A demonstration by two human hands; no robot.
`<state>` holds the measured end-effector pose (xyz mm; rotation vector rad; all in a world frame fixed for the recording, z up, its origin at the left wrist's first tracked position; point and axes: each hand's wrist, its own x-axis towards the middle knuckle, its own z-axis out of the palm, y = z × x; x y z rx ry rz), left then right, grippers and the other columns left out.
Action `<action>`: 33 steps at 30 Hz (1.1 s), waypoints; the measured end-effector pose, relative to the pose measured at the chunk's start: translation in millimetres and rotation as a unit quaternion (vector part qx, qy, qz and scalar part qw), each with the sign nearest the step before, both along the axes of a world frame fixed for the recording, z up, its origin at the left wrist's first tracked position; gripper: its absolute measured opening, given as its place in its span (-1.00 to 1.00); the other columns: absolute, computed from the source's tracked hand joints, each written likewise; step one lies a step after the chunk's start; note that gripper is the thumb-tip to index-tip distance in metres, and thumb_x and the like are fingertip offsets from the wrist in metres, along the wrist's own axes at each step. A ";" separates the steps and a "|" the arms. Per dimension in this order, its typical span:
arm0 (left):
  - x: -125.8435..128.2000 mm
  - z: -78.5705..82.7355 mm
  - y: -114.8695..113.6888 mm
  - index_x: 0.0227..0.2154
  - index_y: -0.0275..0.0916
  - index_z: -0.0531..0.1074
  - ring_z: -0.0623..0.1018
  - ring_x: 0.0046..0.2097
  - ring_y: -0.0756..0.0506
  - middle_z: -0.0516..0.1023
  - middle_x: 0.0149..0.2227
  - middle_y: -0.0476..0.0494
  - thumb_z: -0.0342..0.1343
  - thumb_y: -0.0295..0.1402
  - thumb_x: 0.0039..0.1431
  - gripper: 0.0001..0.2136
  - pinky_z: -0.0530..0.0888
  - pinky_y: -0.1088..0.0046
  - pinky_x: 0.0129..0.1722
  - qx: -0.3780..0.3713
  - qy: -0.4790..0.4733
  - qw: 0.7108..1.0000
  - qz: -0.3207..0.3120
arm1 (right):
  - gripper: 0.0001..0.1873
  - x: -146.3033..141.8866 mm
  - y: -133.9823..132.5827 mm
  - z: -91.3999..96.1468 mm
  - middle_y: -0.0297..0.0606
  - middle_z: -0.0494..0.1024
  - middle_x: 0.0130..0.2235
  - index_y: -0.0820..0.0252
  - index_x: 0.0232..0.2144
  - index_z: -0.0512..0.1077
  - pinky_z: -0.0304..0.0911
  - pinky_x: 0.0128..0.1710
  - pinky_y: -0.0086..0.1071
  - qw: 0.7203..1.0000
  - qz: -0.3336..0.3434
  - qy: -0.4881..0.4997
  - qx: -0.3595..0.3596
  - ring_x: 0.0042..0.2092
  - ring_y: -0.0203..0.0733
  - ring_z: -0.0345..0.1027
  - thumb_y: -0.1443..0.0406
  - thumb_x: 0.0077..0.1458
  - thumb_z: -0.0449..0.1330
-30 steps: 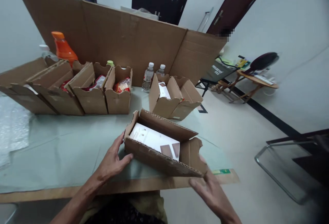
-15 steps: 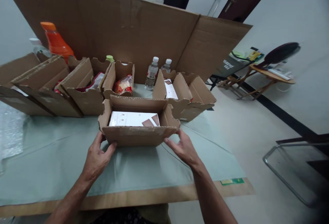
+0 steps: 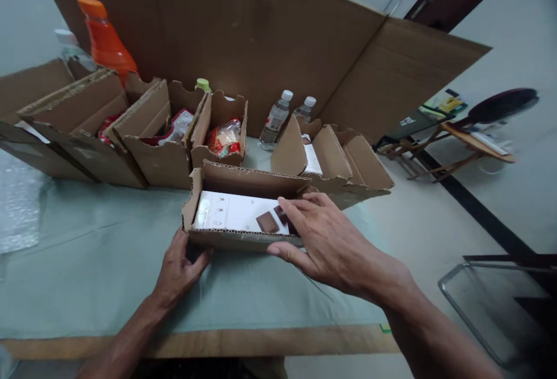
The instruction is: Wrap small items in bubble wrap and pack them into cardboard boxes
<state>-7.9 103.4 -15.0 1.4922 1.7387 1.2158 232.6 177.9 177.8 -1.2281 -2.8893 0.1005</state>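
A small cardboard bin (image 3: 243,242) stands in front of me on the table, a white carton (image 3: 237,210) with brown square pictures lying inside it. My left hand (image 3: 180,266) grips the bin's near left corner, its thumb along the front wall and the other fingers partly hidden behind the corner. Over the bin's right end reaches my right hand (image 3: 328,234), its fingers stretched out above the carton's right end. Its thumb is apart from them, outside the front wall. Whether the right fingertips touch the carton I cannot tell.
Several cardboard bins (image 3: 167,164) line the back left, one holding a red-and-clear packet (image 3: 225,138). More bins (image 3: 331,155) stand at the back right. Two clear bottles (image 3: 275,121), an orange bottle (image 3: 108,42) and a tall cardboard panel (image 3: 209,25) are behind. Bubble wrap (image 3: 20,205) lies left.
My right hand has left the bin's near right corner and moved up over the carton's right end. My left hand keeps its hold. The view has shifted, and the bin appears slightly turned.
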 end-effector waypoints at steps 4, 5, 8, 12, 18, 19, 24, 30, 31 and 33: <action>-3.8 2.0 -1.7 -0.16 -0.13 0.42 0.59 -0.15 -0.21 0.56 -0.23 -0.16 0.17 -0.12 0.12 -0.72 0.55 0.28 -0.25 0.008 0.008 1.000 0.018 | -0.26 16.2 -12.2 6.0 0.05 0.60 0.06 0.19 0.17 0.41 0.20 0.17 0.14 0.998 -0.015 0.053 0.028 0.12 0.24 0.44 -0.19 0.18 0.19; -4.5 2.5 -2.4 -0.15 -0.12 0.42 0.59 -0.17 -0.20 0.56 -0.23 -0.16 0.17 -0.12 0.12 -0.72 0.54 0.29 -0.26 0.009 0.011 1.000 0.021 | -0.30 26.3 -18.8 6.4 0.01 0.60 0.08 0.14 0.19 0.40 0.19 0.18 0.13 0.994 -0.034 0.087 0.062 0.15 0.23 0.42 -0.17 0.20 0.18; -4.7 3.0 -5.4 -0.14 -0.12 0.41 0.57 -0.22 -0.19 0.57 -0.23 -0.16 0.18 -0.13 0.12 -0.71 0.52 0.27 -0.25 0.021 0.024 0.999 0.027 | -0.57 61.8 -44.3 -8.5 -0.13 0.66 -0.05 0.04 0.12 0.45 0.28 0.11 0.04 0.950 -0.140 0.220 0.172 0.07 0.11 0.48 0.02 0.32 0.13; -2.2 5.5 -7.1 -0.19 -0.16 0.41 0.55 -0.28 -0.15 0.55 -0.29 -0.11 0.18 -0.12 0.11 -0.71 0.50 0.33 -0.29 0.018 0.021 0.999 0.024 | -0.61 79.8 -66.4 -64.9 -0.15 0.66 -0.04 0.10 0.05 0.45 0.43 -0.05 -0.10 0.928 -0.235 0.287 0.027 -0.04 0.03 0.55 0.10 0.24 0.22; -14.7 15.6 9.1 -0.15 -0.19 0.43 0.54 -0.32 -0.09 0.54 -0.30 -0.08 0.17 -0.10 0.09 -0.66 0.41 0.48 -0.46 0.001 -0.013 0.999 0.050 | -0.56 33.2 -48.6 -114.2 -0.04 0.62 0.03 0.19 0.05 0.41 0.41 0.01 -0.02 0.912 -0.246 0.304 -0.121 0.01 0.10 0.51 0.09 0.21 0.20; -17.6 15.9 13.6 -0.14 -0.20 0.43 0.55 -0.30 -0.10 0.55 -0.28 -0.09 0.17 -0.09 0.08 -0.64 0.43 0.47 -0.44 0.003 -0.012 0.999 0.052 | -0.56 29.5 -45.0 -116.5 -0.04 0.62 0.04 0.18 0.06 0.41 0.40 0.03 0.00 0.913 -0.240 0.308 -0.118 0.03 0.12 0.51 0.10 0.20 0.20; -23.1 7.2 21.0 0.10 -0.26 0.39 0.62 -0.13 -0.16 0.62 -0.13 -0.21 0.13 -0.18 0.10 -0.50 0.56 0.28 -0.11 0.009 0.003 1.000 0.029 | -0.40 41.1 -52.7 -141.8 -0.02 0.61 0.09 0.13 0.23 0.32 0.46 0.02 0.03 0.899 -0.229 0.358 -0.107 0.05 0.12 0.55 0.08 0.21 0.21; -72.1 4.4 -1.7 0.11 -0.21 0.46 0.52 0.19 -0.20 0.53 0.17 -0.30 0.08 -0.22 0.18 -0.56 0.49 0.18 0.15 0.048 0.122 0.988 0.084 | -0.60 50.0 -85.0 -178.6 -0.14 0.69 -0.03 0.06 -0.03 0.56 0.57 -0.07 -0.09 0.899 -0.250 0.354 -0.063 -0.04 0.07 0.63 0.00 0.25 0.16; -90.6 8.4 -7.4 0.06 -0.20 0.49 0.51 0.20 -0.22 0.53 0.17 -0.30 0.07 -0.21 0.18 -0.59 0.47 0.15 0.18 0.046 0.139 0.982 0.119 | -0.62 47.3 -88.5 -181.5 -0.15 0.69 -0.03 0.05 -0.07 0.58 0.58 -0.04 -0.07 0.904 -0.239 0.351 -0.055 -0.03 0.08 0.62 0.00 0.25 0.16; -134.1 19.3 -20.5 -0.01 -0.21 0.52 0.48 0.21 -0.27 0.53 0.15 -0.33 0.06 -0.19 0.17 -0.62 0.40 0.05 0.23 0.044 0.174 0.963 0.200 | -0.64 40.0 -93.0 -185.5 -0.17 0.69 -0.03 0.04 -0.09 0.60 0.56 0.01 -0.06 0.910 -0.217 0.349 -0.053 -0.01 0.09 0.62 0.02 0.25 0.16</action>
